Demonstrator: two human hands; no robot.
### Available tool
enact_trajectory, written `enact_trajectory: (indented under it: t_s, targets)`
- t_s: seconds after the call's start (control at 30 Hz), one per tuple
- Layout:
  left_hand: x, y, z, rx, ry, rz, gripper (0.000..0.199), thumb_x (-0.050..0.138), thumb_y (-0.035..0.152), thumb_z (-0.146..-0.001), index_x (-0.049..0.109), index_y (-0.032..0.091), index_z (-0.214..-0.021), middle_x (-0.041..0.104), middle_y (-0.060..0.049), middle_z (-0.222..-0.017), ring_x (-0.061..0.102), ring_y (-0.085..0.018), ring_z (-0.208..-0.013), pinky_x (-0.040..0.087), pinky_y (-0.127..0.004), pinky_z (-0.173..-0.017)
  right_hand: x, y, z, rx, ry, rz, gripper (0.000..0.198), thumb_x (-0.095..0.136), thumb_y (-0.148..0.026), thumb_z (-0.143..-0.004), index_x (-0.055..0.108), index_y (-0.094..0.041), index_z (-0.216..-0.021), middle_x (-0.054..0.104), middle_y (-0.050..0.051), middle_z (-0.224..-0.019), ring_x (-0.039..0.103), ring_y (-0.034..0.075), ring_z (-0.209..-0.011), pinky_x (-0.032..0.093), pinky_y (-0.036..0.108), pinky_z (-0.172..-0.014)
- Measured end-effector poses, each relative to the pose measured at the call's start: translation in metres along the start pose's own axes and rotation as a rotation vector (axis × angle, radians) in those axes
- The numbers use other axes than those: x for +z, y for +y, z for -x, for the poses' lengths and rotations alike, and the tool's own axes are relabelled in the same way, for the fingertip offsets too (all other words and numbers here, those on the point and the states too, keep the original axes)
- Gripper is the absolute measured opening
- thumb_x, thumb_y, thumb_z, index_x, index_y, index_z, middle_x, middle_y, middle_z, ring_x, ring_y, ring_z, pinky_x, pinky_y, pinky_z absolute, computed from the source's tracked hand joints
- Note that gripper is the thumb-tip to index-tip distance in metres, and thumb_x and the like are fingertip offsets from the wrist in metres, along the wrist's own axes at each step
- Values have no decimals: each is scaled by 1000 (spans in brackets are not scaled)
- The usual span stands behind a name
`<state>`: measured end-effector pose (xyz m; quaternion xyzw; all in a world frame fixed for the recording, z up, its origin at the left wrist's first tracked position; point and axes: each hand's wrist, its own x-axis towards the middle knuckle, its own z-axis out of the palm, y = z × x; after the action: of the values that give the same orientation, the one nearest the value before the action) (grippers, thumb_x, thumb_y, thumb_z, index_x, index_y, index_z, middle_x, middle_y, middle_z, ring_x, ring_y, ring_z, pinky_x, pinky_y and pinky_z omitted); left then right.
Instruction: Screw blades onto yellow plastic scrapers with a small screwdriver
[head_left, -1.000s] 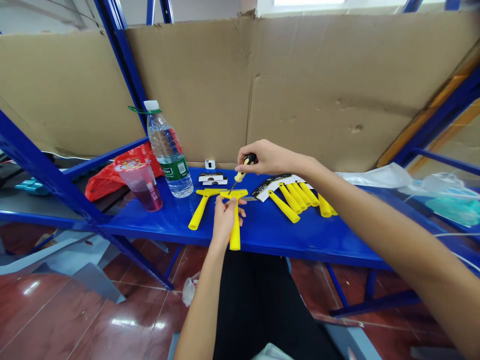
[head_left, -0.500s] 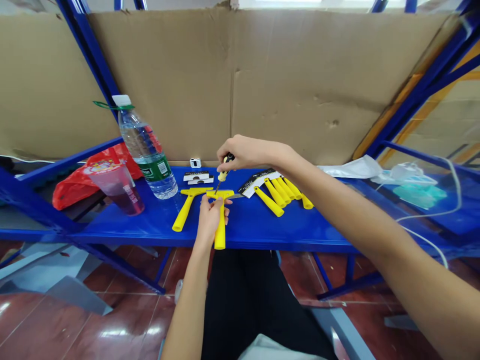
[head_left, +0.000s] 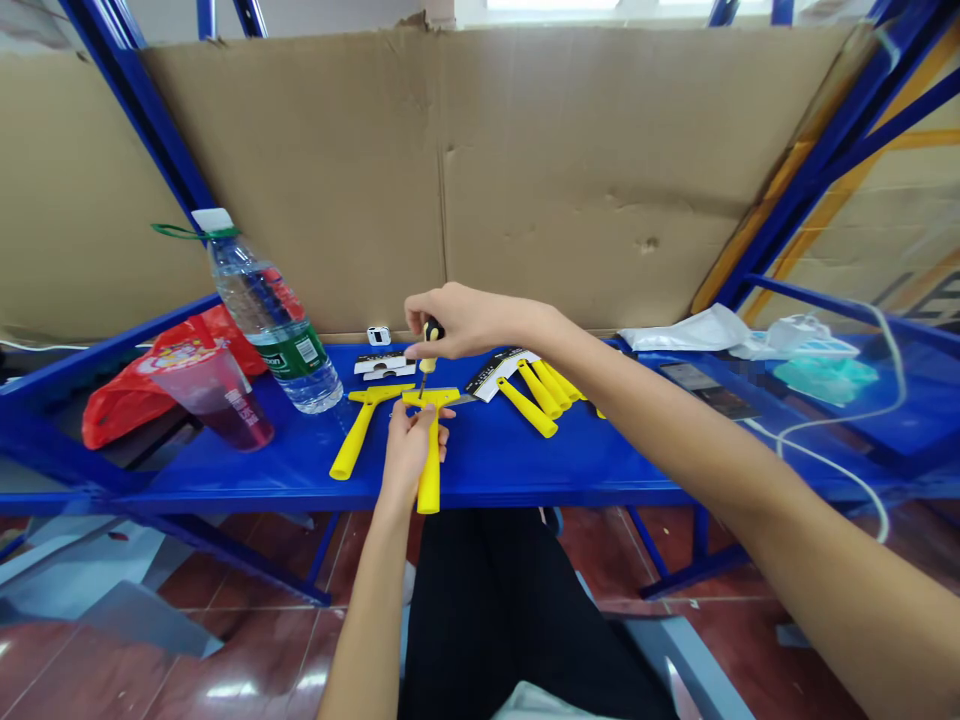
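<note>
My left hand (head_left: 409,445) is closed around a yellow scraper (head_left: 430,470) near the table's front edge, its T-shaped head away from me and its handle pointing back. A metal blade edge shows to the right of the head. Above it, my right hand (head_left: 457,318) grips a black and cream screwdriver (head_left: 429,345), held upright with its shaft meeting the scraper head. Just left lies another yellow scraper (head_left: 356,435). Several yellow handles (head_left: 532,405) rest on the right, beside black and white blade cards (head_left: 499,372). My right forearm hides part of that group.
On the left stand a tilted-looking water bottle (head_left: 289,340), a plastic cup of red drink (head_left: 217,400) and a red bag (head_left: 112,405). More white cards (head_left: 382,365) and a small white device (head_left: 379,335) lie behind. At right are a phone-like dark slab (head_left: 709,390), masks (head_left: 825,375) and a white cable (head_left: 896,385).
The view has shifted slightly, bringing the dark slab at right into sight. My right hand has changed its pose on the screwdriver, which now stands more upright. My left hand still holds the scraper.
</note>
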<state>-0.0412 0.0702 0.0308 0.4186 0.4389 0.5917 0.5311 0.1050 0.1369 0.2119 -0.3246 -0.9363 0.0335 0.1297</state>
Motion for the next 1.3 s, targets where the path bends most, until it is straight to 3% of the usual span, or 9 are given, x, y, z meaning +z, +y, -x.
enact_trajectory:
  t_s: [0.1, 0.23, 0.33, 0.47, 0.63, 0.77, 0.9, 1.17, 1.3]
  targets:
    - [-1, -2, -1, 3, -12, -4, 32, 73, 33, -89, 47, 25, -105, 80, -7, -99, 58, -11, -53, 44, -22, -41, -2, 2, -2, 92, 4, 110, 29, 74, -46, -100, 71, -17, -96, 70, 12, -92, 60, 26, -89, 39, 36, -76]
    - [-2, -4, -3, -19, -29, -12, 32, 73, 33, -90, 46, 25, -106, 80, -7, -100, 58, -11, -53, 44, -22, -41, -12, 0, -4, -56, -134, 1, 16, 83, -32, -92, 75, -20, -98, 72, 6, -93, 61, 20, -86, 39, 33, -75]
    - [-4, -6, -4, -19, -21, 9, 33, 73, 35, -90, 46, 25, -105, 79, -7, -99, 59, -12, -54, 43, -22, -40, -18, -4, -5, -98, -202, -33, 24, 89, -29, -85, 77, -21, -105, 74, 4, -98, 62, 20, -87, 39, 33, -75]
    - [-7, -9, -6, 1, -28, 6, 33, 73, 39, -92, 47, 25, -107, 80, -7, -105, 60, -11, -55, 45, -22, -41, -14, -6, -6, 33, -82, 64, 25, 79, -43, -97, 76, -18, -96, 70, 9, -93, 60, 22, -86, 38, 34, -73]
    - [-9, -12, -11, -4, -29, 20, 34, 73, 37, -92, 44, 26, -106, 80, -6, -100, 59, -12, -53, 43, -22, -41, -13, -7, -2, -49, -81, 7, 22, 84, -28, -91, 72, -19, -107, 74, 7, -102, 61, 20, -88, 40, 32, -75]
    - [-7, -11, -9, -12, -19, 26, 38, 76, 38, -90, 43, 26, -106, 80, -6, -98, 59, -11, -52, 43, -21, -42, -12, -4, 1, 65, -33, 39, 17, 72, -34, -102, 71, -17, -103, 74, 10, -101, 60, 21, -86, 41, 34, -74]
    - [-3, -7, -3, 0, 2, 41, 39, 77, 39, -91, 43, 26, -106, 80, -6, -100, 58, -11, -53, 42, -21, -42, -9, 3, 0, -41, -43, -55, 19, 77, -28, -96, 69, -20, -111, 75, 8, -109, 63, 21, -92, 43, 32, -77]
    - [-4, -5, -4, -16, -13, 49, 35, 74, 35, -92, 43, 26, -106, 80, -6, -99, 58, -11, -52, 43, -22, -42, -10, 1, -4, -34, -95, -60, 20, 78, -36, -95, 70, -21, -105, 76, 6, -96, 65, 20, -82, 42, 32, -73]
    - [-6, -7, -4, -21, -23, 51, 34, 73, 35, -93, 43, 26, -107, 80, -7, -102, 59, -11, -54, 43, -22, -43, -10, 1, -7, 72, -109, -64, 24, 75, -42, -99, 69, -21, -109, 72, 3, -80, 64, 19, -68, 43, 33, -70]
